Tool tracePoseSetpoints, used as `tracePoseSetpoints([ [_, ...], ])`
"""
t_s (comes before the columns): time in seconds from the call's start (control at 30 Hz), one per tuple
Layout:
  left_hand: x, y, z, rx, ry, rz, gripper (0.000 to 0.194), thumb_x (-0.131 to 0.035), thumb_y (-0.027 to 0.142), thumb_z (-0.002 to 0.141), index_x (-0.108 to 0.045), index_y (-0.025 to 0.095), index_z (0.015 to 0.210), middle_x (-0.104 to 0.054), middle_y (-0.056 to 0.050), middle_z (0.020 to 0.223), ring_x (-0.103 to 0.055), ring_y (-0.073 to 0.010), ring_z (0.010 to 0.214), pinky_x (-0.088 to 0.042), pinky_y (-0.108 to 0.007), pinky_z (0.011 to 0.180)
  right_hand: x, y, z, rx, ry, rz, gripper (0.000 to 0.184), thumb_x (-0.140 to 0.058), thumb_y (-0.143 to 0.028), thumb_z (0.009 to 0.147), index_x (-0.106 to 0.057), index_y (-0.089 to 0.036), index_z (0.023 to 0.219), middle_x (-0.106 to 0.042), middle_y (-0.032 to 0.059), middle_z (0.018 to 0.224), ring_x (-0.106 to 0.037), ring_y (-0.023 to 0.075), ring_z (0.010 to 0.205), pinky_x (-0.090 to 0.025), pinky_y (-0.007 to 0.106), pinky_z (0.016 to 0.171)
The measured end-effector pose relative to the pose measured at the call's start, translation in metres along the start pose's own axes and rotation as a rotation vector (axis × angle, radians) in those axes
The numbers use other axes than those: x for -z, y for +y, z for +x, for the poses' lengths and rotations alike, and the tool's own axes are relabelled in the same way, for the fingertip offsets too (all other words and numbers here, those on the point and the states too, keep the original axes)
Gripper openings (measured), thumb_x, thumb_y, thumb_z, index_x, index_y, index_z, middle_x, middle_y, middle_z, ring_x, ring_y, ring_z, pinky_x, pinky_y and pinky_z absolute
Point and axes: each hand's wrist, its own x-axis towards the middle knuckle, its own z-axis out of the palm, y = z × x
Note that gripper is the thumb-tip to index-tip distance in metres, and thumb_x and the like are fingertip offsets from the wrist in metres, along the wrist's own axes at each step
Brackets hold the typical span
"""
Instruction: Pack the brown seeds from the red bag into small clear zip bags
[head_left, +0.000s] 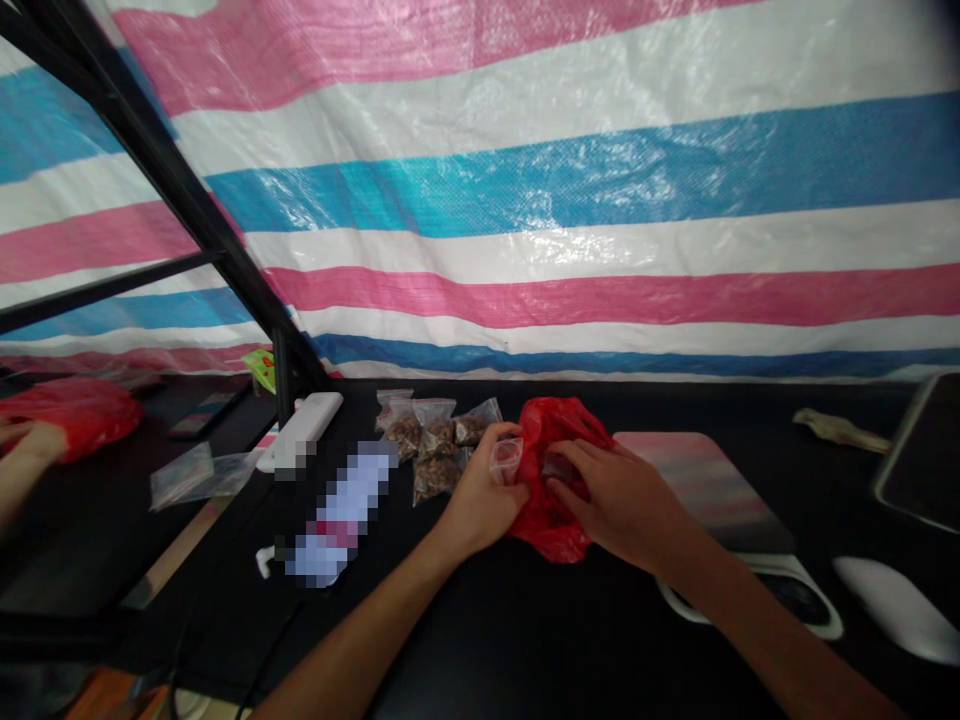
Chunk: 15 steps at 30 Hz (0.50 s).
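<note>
A crumpled red plastic bag [551, 470] lies on the black table [525, 640]. My left hand [480, 495] is at the bag's left side and pinches a small clear zip bag [507, 458] by its mouth. My right hand [619, 500] rests on the red bag with its fingers curled into the opening; what they hold is hidden. Just left of my hands lie several small clear zip bags filled with brown pieces [431, 440].
A white box-shaped device [300, 430] and empty clear bags [191, 475] lie to the left. Another person's hand [30, 445] rests by a second red bag [75, 410] at far left. A mouse pad [705, 490], white mouse [892, 605] and a black frame post [283, 385] stand around.
</note>
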Motion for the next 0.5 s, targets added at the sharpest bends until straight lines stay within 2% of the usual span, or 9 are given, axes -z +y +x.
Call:
tracePoseSetpoints([
  [0.17,0.002,0.003,0.002,0.02,0.06,0.033,0.065,-0.063,-0.004,0.06,-0.05,0.021,0.118,-0.069,0.0,0.097,-0.063,-0.0108,0.071,-0.049,-0.02,0.061,0.001,0.002,0.001,-0.078,0.01,-0.006,0.022,-0.057,-0.029,0.098,-0.064,-0.022,0.117,-0.076,0.0076,0.115,-0.072,0.0275,0.098,-0.049,0.039,0.082],
  [0.27,0.002,0.008,0.002,0.09,0.124,0.001,0.066,-0.072,0.003,0.066,-0.048,0.021,0.125,-0.07,0.0,0.096,-0.067,-0.0148,0.08,-0.054,-0.025,0.072,0.002,0.003,0.001,-0.065,0.027,0.018,0.027,-0.057,-0.025,0.096,-0.062,-0.021,0.123,-0.074,0.0088,0.12,-0.071,0.0281,0.102,-0.05,0.04,0.084],
  [0.37,0.002,0.009,0.003,0.116,0.093,-0.01,0.047,-0.077,0.02,0.076,-0.058,0.018,0.119,-0.073,-0.003,0.097,-0.07,-0.0192,0.087,-0.055,-0.03,0.081,0.001,0.002,0.002,-0.047,0.088,0.053,0.03,-0.053,-0.023,0.098,-0.06,-0.019,0.127,-0.071,0.0109,0.126,-0.069,0.0281,0.111,-0.051,0.041,0.091],
  [0.43,0.002,0.005,0.005,0.091,0.006,0.008,0.029,-0.076,0.028,0.079,-0.067,0.016,0.104,-0.074,-0.004,0.094,-0.07,-0.0207,0.085,-0.055,-0.031,0.079,0.0,0.001,0.002,-0.053,0.107,0.053,0.03,-0.052,-0.023,0.1,-0.06,-0.019,0.128,-0.07,0.0113,0.126,-0.069,0.028,0.111,-0.052,0.041,0.09],
  [0.5,0.003,-0.001,0.008,0.063,-0.033,0.037,0.021,-0.075,0.033,0.081,-0.07,0.015,0.091,-0.074,-0.005,0.088,-0.069,-0.0202,0.08,-0.053,-0.03,0.075,-0.001,0.0,0.002,-0.061,0.098,0.03,0.029,-0.052,-0.025,0.1,-0.061,-0.02,0.127,-0.069,0.0111,0.127,-0.07,0.0283,0.108,-0.054,0.041,0.086],
])
